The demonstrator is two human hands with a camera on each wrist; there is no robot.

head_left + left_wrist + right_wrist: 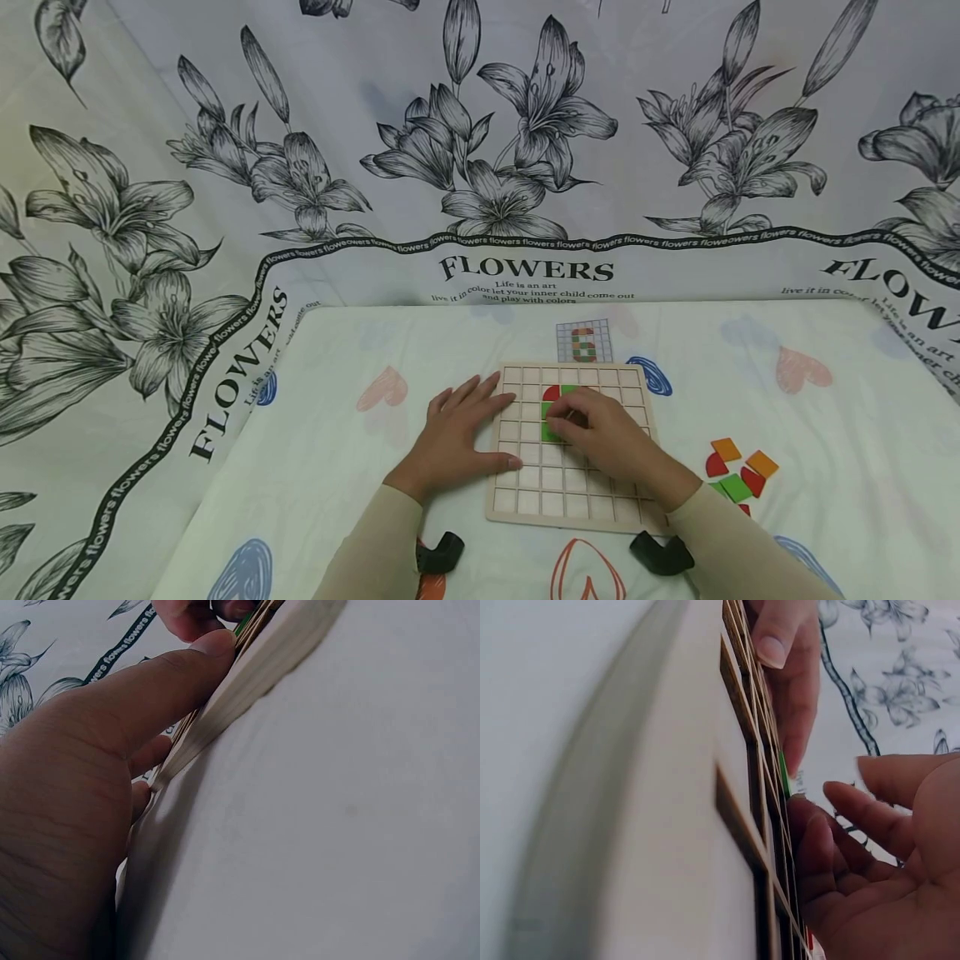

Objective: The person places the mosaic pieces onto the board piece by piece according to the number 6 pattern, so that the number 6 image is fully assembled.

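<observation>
The wooden grid board lies flat on the table. A red rounded tile and green tiles sit in its upper middle squares. My left hand rests with spread fingers on the board's left side, and the left thumb lies along its edge. Over the green tiles, my right hand bends its thumb and forefinger together at a green tile, partly hidden under them. In the right wrist view the fingertips of this right hand are right at that tile's edge.
Several loose orange, red and green tiles lie right of the board, beside the right forearm. A small printed pattern card lies behind the board. Black wrist devices are at both sleeves. A flower-print curtain hangs behind the table.
</observation>
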